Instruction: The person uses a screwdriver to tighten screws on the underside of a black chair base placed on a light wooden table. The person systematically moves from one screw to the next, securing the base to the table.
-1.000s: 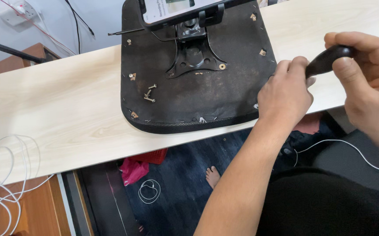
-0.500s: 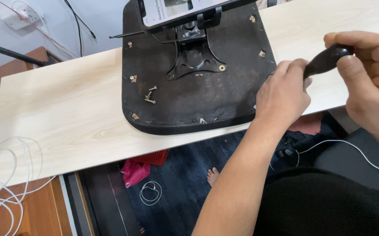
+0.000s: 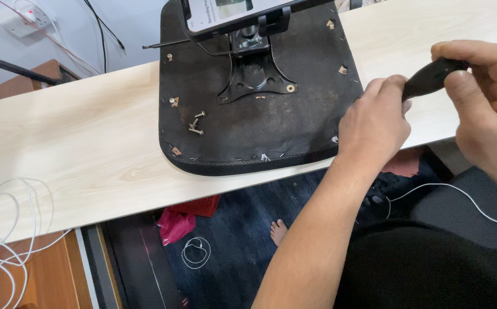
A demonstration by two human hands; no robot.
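The left hand (image 3: pixel 374 123) reaches in from the near side, forearm angled up across the table (image 3: pixel 77 154) edge, knuckles upward and wrist bent slightly. Its fingers (image 3: pixel 389 86) are curled together at the right rim of the black seat base (image 3: pixel 260 137), touching the front of a black tool handle (image 3: pixel 429 80); the tool's tip is hidden behind them. The right hand (image 3: pixel 483 109) comes in from the right, fingers clamped around the handle's rear, thumb pressed along its near side. The seat base lies upside down on the pale wooden table, its metal bracket (image 3: pixel 254 77) at the far centre. Loose screws (image 3: pixel 196 123) lie on its left part.
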